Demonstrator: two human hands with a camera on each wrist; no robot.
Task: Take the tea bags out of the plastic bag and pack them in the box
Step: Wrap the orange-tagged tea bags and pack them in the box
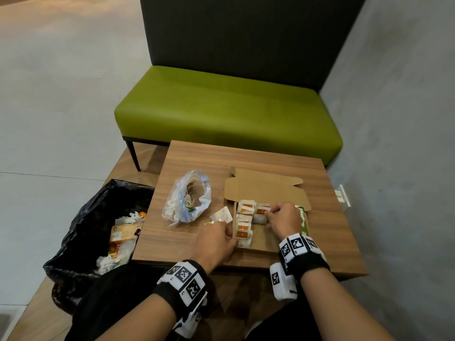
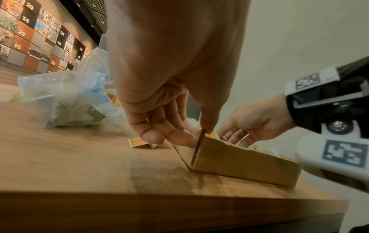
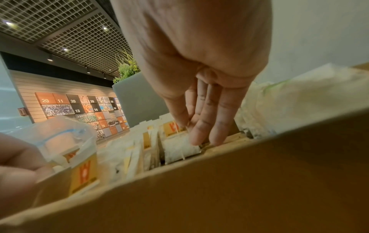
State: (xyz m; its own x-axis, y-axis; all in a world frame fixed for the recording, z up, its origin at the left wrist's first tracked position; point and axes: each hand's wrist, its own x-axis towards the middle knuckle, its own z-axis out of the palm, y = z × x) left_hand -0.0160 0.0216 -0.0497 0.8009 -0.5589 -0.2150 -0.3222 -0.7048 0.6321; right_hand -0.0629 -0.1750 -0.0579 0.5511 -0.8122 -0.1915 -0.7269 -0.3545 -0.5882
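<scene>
The left hand (image 2: 169, 82) pinches the thin-walled cardboard box (image 2: 239, 159); the right hand (image 3: 199, 55) presses straight, close-set fingers (image 3: 199, 130) onto a papery tea bag (image 3: 177, 149).

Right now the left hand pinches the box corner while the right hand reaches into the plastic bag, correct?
Not the plastic bag: the right hand reaches into the box, fingers on the tea bags there, as the head view shows. The left hand does pinch the box corner.
</scene>
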